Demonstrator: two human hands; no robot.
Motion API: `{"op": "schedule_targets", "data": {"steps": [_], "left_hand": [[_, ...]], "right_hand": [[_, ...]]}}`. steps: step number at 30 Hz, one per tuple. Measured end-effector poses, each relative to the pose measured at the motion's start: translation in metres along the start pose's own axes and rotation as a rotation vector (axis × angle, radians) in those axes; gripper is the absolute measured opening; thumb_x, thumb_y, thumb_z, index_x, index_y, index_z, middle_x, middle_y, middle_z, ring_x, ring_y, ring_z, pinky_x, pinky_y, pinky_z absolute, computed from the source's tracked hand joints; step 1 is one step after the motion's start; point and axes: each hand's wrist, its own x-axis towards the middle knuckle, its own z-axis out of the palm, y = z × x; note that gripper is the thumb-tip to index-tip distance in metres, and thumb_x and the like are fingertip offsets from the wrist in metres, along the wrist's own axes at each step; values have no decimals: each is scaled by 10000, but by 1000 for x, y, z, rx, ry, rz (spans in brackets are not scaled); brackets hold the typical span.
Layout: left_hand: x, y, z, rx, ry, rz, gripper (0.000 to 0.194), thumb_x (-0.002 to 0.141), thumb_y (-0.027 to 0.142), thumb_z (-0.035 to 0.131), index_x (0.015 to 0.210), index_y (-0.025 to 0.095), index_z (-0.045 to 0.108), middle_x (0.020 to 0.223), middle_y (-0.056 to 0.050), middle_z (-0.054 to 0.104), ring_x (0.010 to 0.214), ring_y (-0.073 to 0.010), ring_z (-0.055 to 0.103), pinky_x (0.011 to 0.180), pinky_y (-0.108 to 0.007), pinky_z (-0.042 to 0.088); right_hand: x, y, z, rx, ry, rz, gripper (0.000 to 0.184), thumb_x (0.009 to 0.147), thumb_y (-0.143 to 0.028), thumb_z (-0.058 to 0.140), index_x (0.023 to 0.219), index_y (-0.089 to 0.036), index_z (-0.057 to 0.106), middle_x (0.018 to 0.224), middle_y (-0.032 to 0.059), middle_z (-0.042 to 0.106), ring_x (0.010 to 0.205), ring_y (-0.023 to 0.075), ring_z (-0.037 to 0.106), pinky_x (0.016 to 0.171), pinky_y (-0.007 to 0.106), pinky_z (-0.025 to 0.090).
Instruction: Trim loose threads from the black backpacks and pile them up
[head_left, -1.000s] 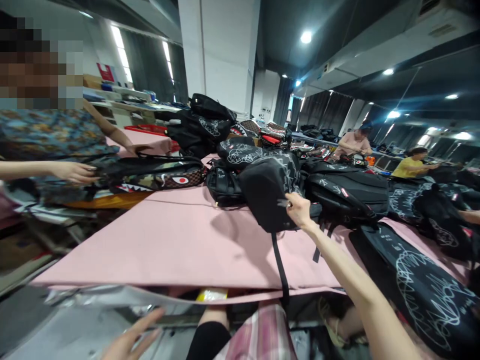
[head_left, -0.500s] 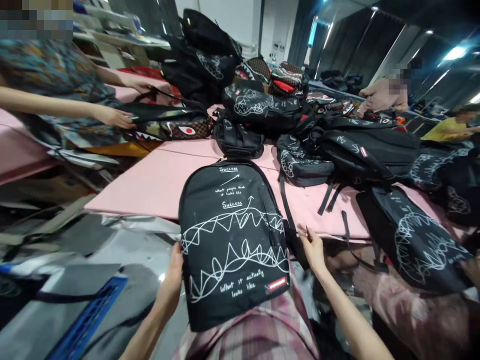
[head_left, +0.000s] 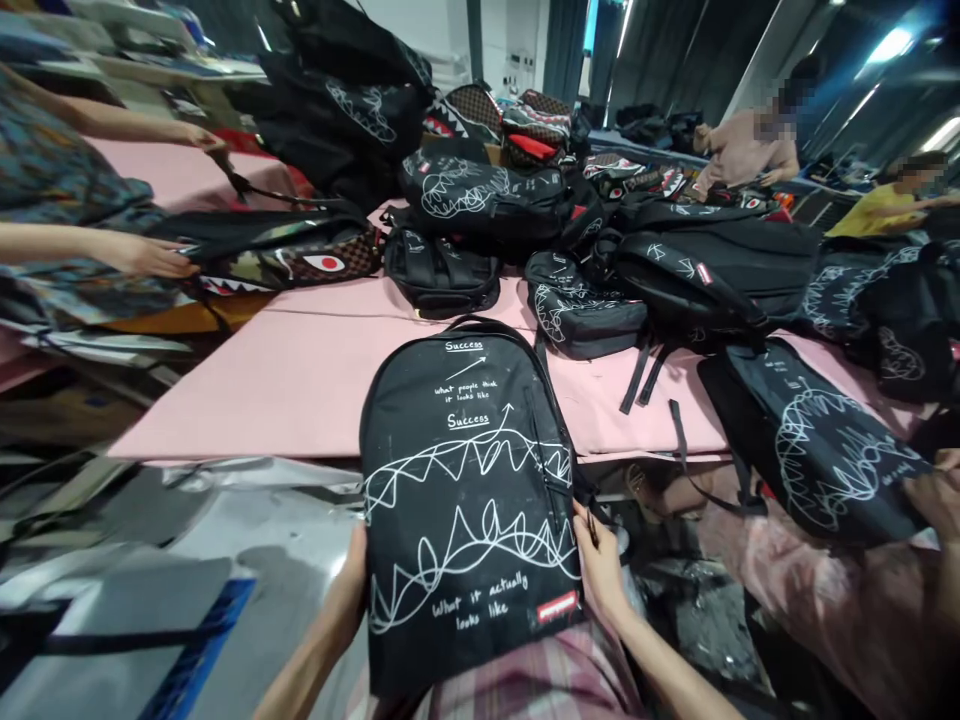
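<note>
A black backpack (head_left: 469,480) with white scribbled lines, "Success" lettering and a small red label faces me, propped upright against my lap at the table's front edge. My left hand (head_left: 358,580) is closed on its left side, the fingertips hidden behind it. At the right side my right hand (head_left: 596,550) grips the backpack's edge, its fingers partly hidden. A thin dark tool (head_left: 593,530) sticks up from that hand; its kind is too small to make out.
The pink table (head_left: 300,370) carries several black backpacks, including a small one (head_left: 589,305). At left, a co-worker's hands hold a shark-patterned bag (head_left: 315,255). Another person at right holds a black scribbled backpack (head_left: 832,450). A blue strip (head_left: 202,640) lies at lower left.
My right hand has come in from beside the backpack to its right edge. The backpack sits slightly lower in view. The co-worker's far hand at left has moved up and left, pulling a strap.
</note>
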Motion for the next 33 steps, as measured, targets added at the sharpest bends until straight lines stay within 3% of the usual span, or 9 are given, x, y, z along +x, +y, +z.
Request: {"op": "schedule_targets", "data": {"steps": [3,7,10,14,17,20,25,29,33], "left_hand": [[-4,9,2,9,30,-19,576,788,636,369,1144,224,557,1050,-62,667,1054,-259,575,951,-424,421],[-9,17,3,99,21,191,598,795,606,386,1257,233,458,1330,-46,487,1242,-244,410,1055,-382,300],[-11,20,4,166,163,313,624,806,573,384,1312,207,390,1399,-75,391,1289,-247,336,1086,-368,229],[-15,27,11,230,382,441,602,771,508,455,1275,178,432,1343,-106,450,1228,-284,410,1053,-417,282],[-23,35,25,403,468,744,455,784,432,465,1159,180,524,1301,-105,484,1220,-285,413,1047,-454,288],[-33,44,46,603,393,1093,256,820,318,463,1004,194,589,1191,-84,565,1243,-267,389,1054,-476,278],[-40,62,88,684,203,1240,169,840,216,463,914,204,614,968,-48,658,1052,-214,531,948,-422,386],[-39,77,123,739,121,1175,180,850,199,460,904,205,631,875,-23,670,862,-175,567,839,-367,393],[-39,83,150,783,0,1103,196,864,205,442,916,209,630,866,-13,669,833,-168,554,792,-345,364]], "right_hand": [[16,-7,-12,1,4,-15,370,762,-430,581,998,-164,681,1044,97,673,987,261,608,927,433,422],[63,-22,-16,26,58,-93,315,723,-405,616,899,-159,703,912,83,705,879,241,637,863,393,454],[107,-38,-5,135,65,-128,304,686,-380,639,873,-149,702,903,76,704,889,225,627,886,372,431],[153,-57,22,254,10,-133,295,637,-356,660,835,-139,690,862,53,695,842,190,615,814,318,454],[171,-65,41,292,-32,-118,235,596,-338,686,701,-131,655,689,11,652,658,138,578,646,251,459],[182,-67,45,318,15,-80,222,620,-347,660,618,-143,575,481,-58,491,447,73,423,454,203,362],[164,-65,14,304,113,-24,264,757,-400,521,615,-178,507,384,-117,239,337,55,218,352,196,232],[102,-64,-9,-44,-157,-303,214,760,-374,579,707,-171,621,662,9,582,621,131,553,581,239,446],[59,-61,-11,-502,-297,-604,279,758,-290,621,1025,-209,608,986,65,601,840,176,589,680,260,465]]}}
